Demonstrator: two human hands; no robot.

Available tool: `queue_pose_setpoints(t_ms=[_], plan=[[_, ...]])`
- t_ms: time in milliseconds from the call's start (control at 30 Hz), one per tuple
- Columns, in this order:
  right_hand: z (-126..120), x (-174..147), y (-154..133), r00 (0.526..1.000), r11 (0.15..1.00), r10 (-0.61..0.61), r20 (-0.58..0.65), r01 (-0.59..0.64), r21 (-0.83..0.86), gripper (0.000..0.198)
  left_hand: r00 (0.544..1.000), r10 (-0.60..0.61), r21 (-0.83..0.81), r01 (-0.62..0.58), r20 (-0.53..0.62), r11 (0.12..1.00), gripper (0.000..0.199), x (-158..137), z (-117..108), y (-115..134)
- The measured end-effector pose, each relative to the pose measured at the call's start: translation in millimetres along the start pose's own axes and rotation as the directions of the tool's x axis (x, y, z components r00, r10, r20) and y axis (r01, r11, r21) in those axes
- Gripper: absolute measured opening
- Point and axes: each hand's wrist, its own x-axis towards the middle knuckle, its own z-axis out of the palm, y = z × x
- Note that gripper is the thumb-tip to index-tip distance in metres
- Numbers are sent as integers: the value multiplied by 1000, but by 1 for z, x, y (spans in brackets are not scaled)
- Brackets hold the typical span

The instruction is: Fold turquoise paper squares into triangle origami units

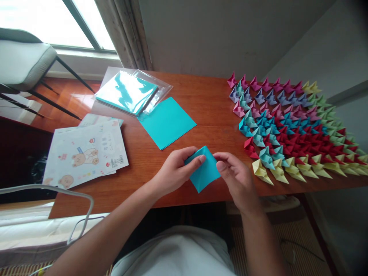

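Note:
A small folded square of turquoise origami paper (pixel 204 173) is held over the table's front edge, one corner pointing toward me. My left hand (pixel 179 166) pinches its left side, thumb lying on top and fingers beneath. At the right corner, my right hand (pixel 237 178) has thumb and forefinger closed on the paper's edge. Beyond my hands, flat turquoise sheets (pixel 168 123) lie on the wooden table (pixel 207 111). Rows of folded paper figures (pixel 290 130) in pink, purple, blue, red, green and yellow stand to the right.
A plastic-wrapped pack of turquoise paper (pixel 126 92) lies at the back left. Nearer on the left are printed sheets with bear drawings (pixel 89 153). A chair (pixel 25 57) stands by the window, and a pale tubular frame (pixel 89 207) is at the lower left.

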Motion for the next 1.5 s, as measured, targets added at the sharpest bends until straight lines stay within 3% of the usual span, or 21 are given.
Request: queue_pose_setpoints(t_ms=[133,300,533,733,1033,1333,1500], plan=[[13,-4,5,994,975,99,38,-104,195,30,991,-6,-62,-3,-136,998,38,1,1,-1],[33,-9,11,985,939,143,96,-166,301,29,964,7,-71,-27,-267,997,37,3,-2,-2],[34,-8,17,992,963,126,16,-126,240,25,970,40,-102,-66,-239,993,35,3,-1,-5],[27,-12,16,992,985,121,31,-124,121,23,946,47,-137,-95,-321,986,33,2,0,-4],[29,-14,14,987,972,152,49,-158,176,23,929,9,-234,-103,-370,967,30,5,-2,-4],[23,-8,21,968,985,85,-237,-46,169,22,966,38,-206,-93,-256,974,30,5,1,-5],[18,-7,22,966,980,82,-245,-34,194,23,972,-2,-200,-46,-235,979,30,5,1,-7]])
